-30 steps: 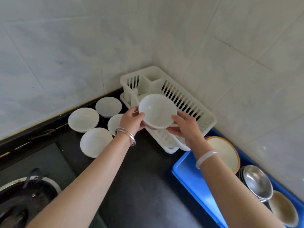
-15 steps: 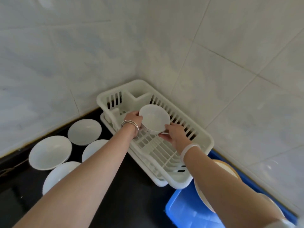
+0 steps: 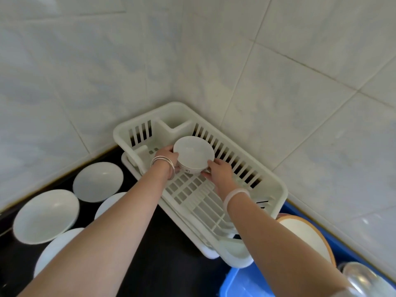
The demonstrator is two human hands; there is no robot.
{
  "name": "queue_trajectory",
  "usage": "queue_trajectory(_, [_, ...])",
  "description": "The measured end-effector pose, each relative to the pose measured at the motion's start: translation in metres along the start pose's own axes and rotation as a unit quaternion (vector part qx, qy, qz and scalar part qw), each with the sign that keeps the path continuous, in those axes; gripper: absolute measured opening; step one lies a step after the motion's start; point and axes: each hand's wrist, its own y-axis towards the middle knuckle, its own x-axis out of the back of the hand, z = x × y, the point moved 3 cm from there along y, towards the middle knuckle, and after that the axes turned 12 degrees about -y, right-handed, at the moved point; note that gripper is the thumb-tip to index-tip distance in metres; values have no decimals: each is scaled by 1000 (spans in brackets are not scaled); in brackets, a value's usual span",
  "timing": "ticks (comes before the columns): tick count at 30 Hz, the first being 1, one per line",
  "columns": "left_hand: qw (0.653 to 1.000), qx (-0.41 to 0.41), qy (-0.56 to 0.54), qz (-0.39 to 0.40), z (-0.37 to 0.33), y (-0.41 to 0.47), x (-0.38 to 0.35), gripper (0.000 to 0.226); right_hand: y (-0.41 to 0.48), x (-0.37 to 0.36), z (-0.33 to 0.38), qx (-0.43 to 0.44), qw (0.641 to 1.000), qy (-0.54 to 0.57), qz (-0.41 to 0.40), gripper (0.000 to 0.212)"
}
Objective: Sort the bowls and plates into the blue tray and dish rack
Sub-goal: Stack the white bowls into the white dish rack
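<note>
- The white bowl [image 3: 194, 154] was raised in front of the dish rack [image 3: 276, 189] a second ago. It is now low inside the rack's far end, and contact with the grid is unclear.
- The left hand [image 3: 166, 158] and right hand [image 3: 218, 171] still clasp the bowl's opposite sides — neither has let go.

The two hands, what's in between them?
A white bowl. The left hand holds one side and the right hand holds the other, over the dish rack. The head view shows it.
</note>
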Motion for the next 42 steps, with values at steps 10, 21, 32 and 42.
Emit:
queue_trajectory(10, [999, -14, -28, 3, 4, 15, 5, 41, 0, -8, 1, 18, 999, 30, 37, 38])
queue_trajectory(21, [972, -77, 220, 19, -11, -8, 8, 35, -21, 0, 9, 21, 991, -122, 50, 41])
queue_trajectory(32, [949, -174, 261, 9, -20, -111, 53, 37, -126, 4, 30, 115, 983, -99, 102, 24])
queue_trajectory(42, [945, -157, 219, -184, 70, -214, 173, 40, -194, -62, -58, 39, 954, -221, 197, 21])
